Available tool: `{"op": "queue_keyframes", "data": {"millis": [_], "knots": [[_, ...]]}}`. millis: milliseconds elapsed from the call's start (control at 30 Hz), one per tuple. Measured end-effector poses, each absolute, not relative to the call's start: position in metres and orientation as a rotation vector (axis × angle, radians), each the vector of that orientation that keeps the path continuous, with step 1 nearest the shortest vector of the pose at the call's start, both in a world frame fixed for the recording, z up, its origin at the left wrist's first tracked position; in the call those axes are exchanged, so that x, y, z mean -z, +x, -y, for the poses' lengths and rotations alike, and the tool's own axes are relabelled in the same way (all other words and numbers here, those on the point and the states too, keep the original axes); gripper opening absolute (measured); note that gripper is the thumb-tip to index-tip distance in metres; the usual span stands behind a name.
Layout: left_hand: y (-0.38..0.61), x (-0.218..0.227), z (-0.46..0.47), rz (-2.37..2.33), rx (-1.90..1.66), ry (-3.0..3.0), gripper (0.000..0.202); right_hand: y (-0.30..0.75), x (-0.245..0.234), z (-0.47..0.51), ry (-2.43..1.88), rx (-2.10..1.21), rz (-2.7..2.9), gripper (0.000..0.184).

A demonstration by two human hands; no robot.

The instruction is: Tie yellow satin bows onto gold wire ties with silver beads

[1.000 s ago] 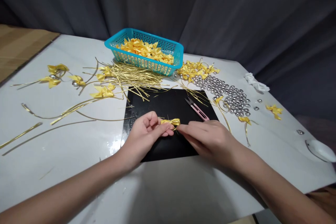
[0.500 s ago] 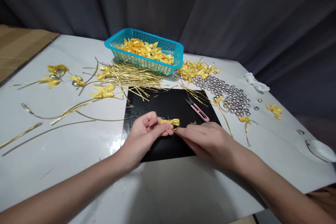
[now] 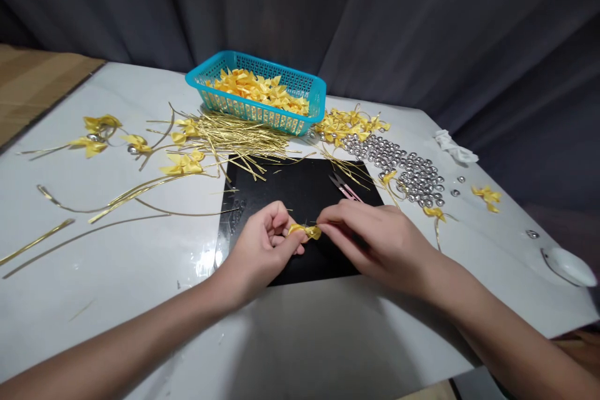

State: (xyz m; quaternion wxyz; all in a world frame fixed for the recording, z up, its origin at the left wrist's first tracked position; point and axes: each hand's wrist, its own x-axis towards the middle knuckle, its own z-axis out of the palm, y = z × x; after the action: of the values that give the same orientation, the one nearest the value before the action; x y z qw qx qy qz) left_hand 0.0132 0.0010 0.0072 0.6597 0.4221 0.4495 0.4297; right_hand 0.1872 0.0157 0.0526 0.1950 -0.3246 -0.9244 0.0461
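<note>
A small yellow ribbon bow (image 3: 311, 232) is pinched between the thumb and fingers of my left hand (image 3: 262, 244), above the black mat (image 3: 267, 190). My right hand (image 3: 379, 234) is closed in a pinch at the bow's right end. A fine strand seems to run there, but what lies between those fingertips is too small to make out. Just beyond the right hand, pink-handled thread snips (image 3: 345, 187) lie on the mat, their handle partly covered by that hand.
Behind the mat lie many gold ties (image 3: 244, 137). A turquoise basket (image 3: 260, 103) of yellow bows stands at the back. Silver beads (image 3: 417, 175) spread on the right, near a white dish (image 3: 569, 265). More bows (image 3: 182, 163) and ties are on the left.
My right hand has risen slightly, its fingertips now pinched at the bow's upper right side, and it covers the snips' handle. The bow has turned a little in my left hand.
</note>
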Motion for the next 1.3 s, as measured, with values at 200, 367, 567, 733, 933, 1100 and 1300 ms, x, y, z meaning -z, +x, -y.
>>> {"op": "queue_keyframes", "data": {"millis": [200,367,567,733,933,1100,1300], "knots": [[0.013,-0.003,0.002,-0.986,-0.872,1.038,0.037,0.18,-0.055,-0.027,-0.983,-0.358,2.609,0.012],[0.013,-0.002,0.001,-0.949,-0.871,1.03,0.037,0.179,-0.051,-0.037,-1.158,-0.529,2.571,0.009],[0.01,-0.007,-0.005,-0.953,-0.97,0.915,0.037,0.183,-0.047,-0.025,-1.129,-0.422,2.45,0.01],[0.007,-0.006,-0.008,-0.934,-1.009,0.815,0.04,0.182,-0.035,-0.006,-1.005,-0.327,2.382,0.012],[0.008,-0.005,-0.008,-0.907,-1.014,0.693,0.039,0.188,-0.018,0.001,-0.92,-0.159,2.468,0.026],[0.008,-0.006,-0.01,-0.877,-1.012,0.647,0.037,0.186,-0.017,0.003,-0.943,0.002,2.474,0.024],[0.008,-0.008,-0.009,-0.872,-1.021,0.643,0.038,0.18,-0.014,0.006,-0.954,0.116,2.427,0.02]]}}
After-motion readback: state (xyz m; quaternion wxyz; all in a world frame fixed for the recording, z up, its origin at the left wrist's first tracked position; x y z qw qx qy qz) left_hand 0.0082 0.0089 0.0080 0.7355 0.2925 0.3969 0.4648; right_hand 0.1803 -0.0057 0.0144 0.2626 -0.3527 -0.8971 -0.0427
